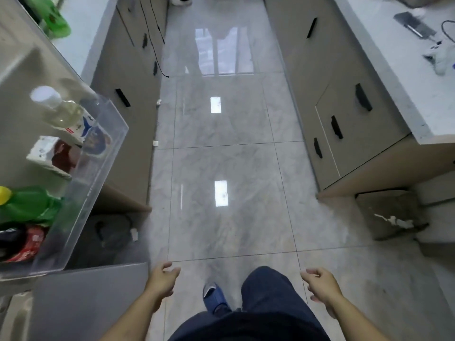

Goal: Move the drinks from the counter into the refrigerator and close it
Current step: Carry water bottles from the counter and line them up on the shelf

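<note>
Both hands hang low in front of the person and hold nothing: the left hand [163, 279] has its fingers loosely curled above the floor, and the right hand [320, 283] is the same, well apart from it on the other side of the dark-trousered leg [268, 291] and the blue shoe [214, 297].

The refrigerator door [81, 303] stands open at the left, its clear door shelf [98, 153] jutting into the aisle with its corner over the edge of the floor. In that shelf stand the drinks: a clear bottle with a white cap [57, 107], a small carton [53, 156], a green bottle with a yellow cap [29, 205] and a dark cola bottle with a red label [22, 244].

A green bag [55, 23] lies on the left tabletop [81, 38] behind the door. The right tabletop [394, 77] carries a cleaver [414, 25] and a white item with a cable, too blurred to tell.

Between the two rows of grey cabinets [344, 114] runs a wide lane of glossy tiled floor [221, 156], open straight ahead. A cardboard box [391, 212] sits on the floor by the right cabinet's end.
</note>
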Tool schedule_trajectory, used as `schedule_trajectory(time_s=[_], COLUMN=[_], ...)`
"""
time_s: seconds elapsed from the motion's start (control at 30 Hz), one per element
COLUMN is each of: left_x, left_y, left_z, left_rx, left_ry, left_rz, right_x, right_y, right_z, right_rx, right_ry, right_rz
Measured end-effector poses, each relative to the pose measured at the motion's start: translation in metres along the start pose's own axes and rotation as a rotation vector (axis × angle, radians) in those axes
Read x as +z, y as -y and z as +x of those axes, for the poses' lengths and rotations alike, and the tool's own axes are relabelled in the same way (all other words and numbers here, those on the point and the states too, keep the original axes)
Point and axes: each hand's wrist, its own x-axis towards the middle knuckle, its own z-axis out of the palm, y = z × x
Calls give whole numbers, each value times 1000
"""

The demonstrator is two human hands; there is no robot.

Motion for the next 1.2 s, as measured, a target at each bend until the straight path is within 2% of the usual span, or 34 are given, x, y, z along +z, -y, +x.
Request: schedule_trajectory(time_s=[0.13, 0.27, 0.47, 0.67, 0.83, 1.2], left_x=[15, 35, 64, 92, 101, 88], left_y=[-69, -129, -191, -238, -264, -302], left_z=[26, 52, 63, 68, 80, 141], left_rx=[83, 93, -5, -78, -118, -296], left_ry=[31, 19, -82, -160, -223, -295], left_rz=[-39, -57, -69, -147, -213, -367], right_x=[-20, -41, -84, -103, -84, -11], right_y=[2, 24, 123, 278, 388, 546], right_z=[22, 62, 129, 197, 223, 255], right_rx=[78, 149, 154, -76, -236, -376], right_ry=[-53, -54, -4, 80, 157, 277], right_rz=[19, 51, 11, -64, -97, -250])
